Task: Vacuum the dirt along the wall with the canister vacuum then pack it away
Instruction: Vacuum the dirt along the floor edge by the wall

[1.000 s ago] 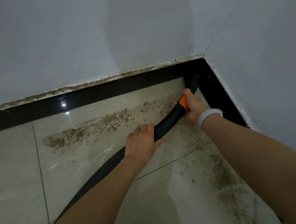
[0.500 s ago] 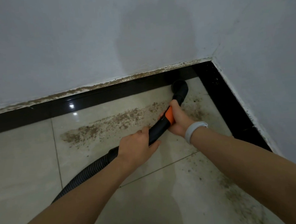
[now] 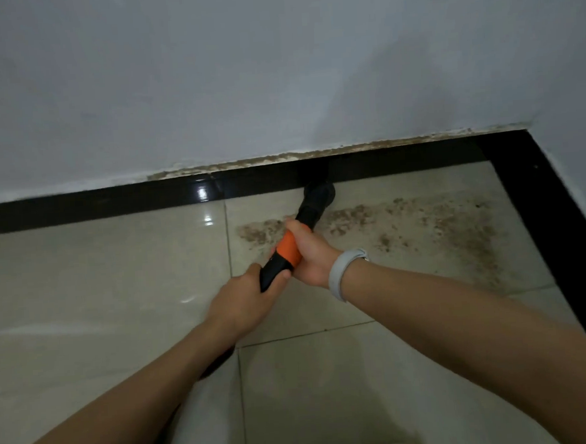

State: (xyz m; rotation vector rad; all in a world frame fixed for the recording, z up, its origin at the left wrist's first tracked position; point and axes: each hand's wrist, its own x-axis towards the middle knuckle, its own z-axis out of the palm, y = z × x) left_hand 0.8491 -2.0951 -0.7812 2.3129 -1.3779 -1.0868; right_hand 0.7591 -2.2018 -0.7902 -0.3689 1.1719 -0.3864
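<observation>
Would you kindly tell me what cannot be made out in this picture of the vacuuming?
- Canister: out of the head view, beyond the bottom edge.
- Hose: mostly hidden under the left forearm.
- Nozzle mouth: dark against the black skirting, so contact is unclear.
- Left hand fingers: curled under the tube.
- Right hand palm: faces away.

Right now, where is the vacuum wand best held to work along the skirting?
Hold the vacuum wand on its straight rigid section at the orange collar, coming from above, as the right hand does, with the left hand gripping just behind. The nozzle stays free.
</observation>
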